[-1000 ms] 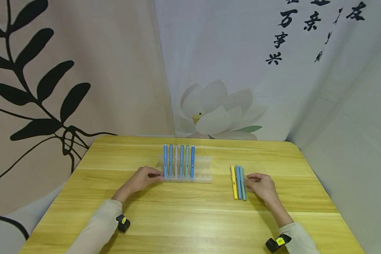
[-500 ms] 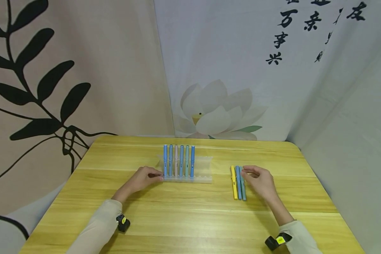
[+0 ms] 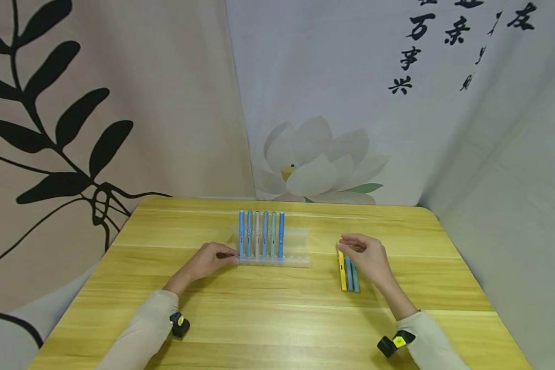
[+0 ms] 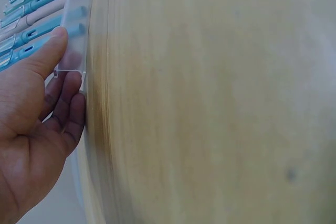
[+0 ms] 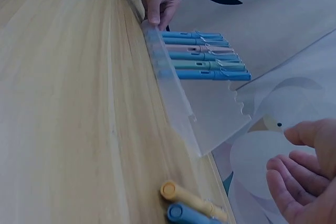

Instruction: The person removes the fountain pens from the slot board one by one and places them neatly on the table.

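My left hand [image 3: 211, 260] holds the left front corner of a clear plastic pen rack [image 3: 297, 247]; in the left wrist view the thumb [image 4: 48, 51] lies on top of its front ledge. Side by side in the rack lean several capped pens: blue ones, a pale pink pen [image 3: 257, 234] and a light green pen [image 3: 273, 235]. Over the far ends of three loose pens hovers my right hand [image 3: 371, 259], its thumb and fingers apart around nothing. Those are a yellow pen [image 3: 342, 272], a blue pen [image 3: 349, 277] and a green pen [image 3: 356, 281], partly hidden by the hand.
The wooden table [image 3: 268, 318] carries the rack left of centre and the loose pens to its right. Behind its far edge hang curtains [image 3: 189, 103] printed with leaves, a flower and characters. A black wrist camera [image 3: 179, 325] sits on the left sleeve.
My right hand has moved left and slightly away from me, from beside the green pen to above the far ends of the loose pens. My left hand and the rack have stayed put.
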`<state>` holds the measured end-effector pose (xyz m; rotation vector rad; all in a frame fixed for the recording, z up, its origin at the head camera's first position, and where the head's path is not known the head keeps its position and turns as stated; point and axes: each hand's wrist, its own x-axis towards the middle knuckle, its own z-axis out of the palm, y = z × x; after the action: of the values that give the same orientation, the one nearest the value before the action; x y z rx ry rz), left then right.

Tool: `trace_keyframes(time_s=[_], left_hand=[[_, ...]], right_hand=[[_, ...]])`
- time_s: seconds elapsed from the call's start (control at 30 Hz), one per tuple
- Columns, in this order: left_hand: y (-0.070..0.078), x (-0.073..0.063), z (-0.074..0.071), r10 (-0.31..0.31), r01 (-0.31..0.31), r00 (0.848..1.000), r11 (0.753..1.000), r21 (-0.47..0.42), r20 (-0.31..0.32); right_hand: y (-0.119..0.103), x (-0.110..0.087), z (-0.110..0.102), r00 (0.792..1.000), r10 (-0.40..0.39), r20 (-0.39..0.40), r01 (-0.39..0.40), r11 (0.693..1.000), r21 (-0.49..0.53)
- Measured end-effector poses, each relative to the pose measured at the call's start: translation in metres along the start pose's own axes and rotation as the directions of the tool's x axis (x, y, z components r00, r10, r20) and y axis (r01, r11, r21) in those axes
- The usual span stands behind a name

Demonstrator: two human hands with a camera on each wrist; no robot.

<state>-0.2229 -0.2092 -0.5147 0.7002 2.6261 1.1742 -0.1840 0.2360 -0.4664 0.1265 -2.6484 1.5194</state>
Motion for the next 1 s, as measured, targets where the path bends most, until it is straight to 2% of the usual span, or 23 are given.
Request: trace_keyframes(time_s=[0.53, 0.87, 1.0], left_hand=[[0.001, 0.002, 0.001, -0.011, 0.011, 1.0, 1.0, -0.002, -0.011], [0.001, 0.001, 0.001, 0.022, -0.022, 1.0, 1.0, -0.002, -0.02], [0.001, 0.0, 0.001, 0.013, -0.013, 1.0, 1.0, -0.004, -0.014]], right_hand=[[-0.017, 0.016, 0.037, 0.994, -0.101, 0.028, 0.099, 0.992, 0.073], [-0.026, 0.022, 0.065, 0.994, -0.092, 0.063, 0.085, 0.991, 0.107], [-0.029, 0.024, 0.076, 0.994, -0.088, 0.062, 0.081, 0.99, 0.115]])
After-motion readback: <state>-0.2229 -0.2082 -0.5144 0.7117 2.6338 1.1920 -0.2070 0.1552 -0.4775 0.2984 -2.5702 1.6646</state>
